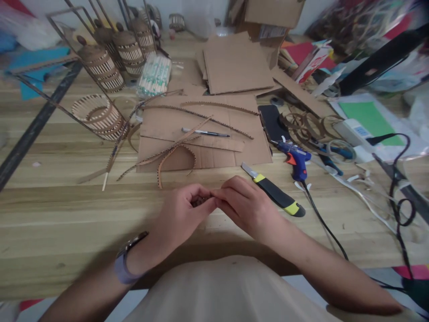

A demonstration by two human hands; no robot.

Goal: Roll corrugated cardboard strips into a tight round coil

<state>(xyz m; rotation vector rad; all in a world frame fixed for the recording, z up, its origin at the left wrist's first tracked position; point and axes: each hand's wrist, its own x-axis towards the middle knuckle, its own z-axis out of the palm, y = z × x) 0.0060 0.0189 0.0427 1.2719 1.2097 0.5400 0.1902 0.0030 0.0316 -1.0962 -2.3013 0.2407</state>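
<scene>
Brown material (199,201), mostly hidden just below the middle of the frame, sits in the curled left hand (183,211); the right hand (247,205) is pinched narrow against it, though whether it grips anything I cannot tell. Light, even pressure would best avoid crushing the material.

Pen (206,132) and strips (223,143) on cardboard (234,157)
</scene>
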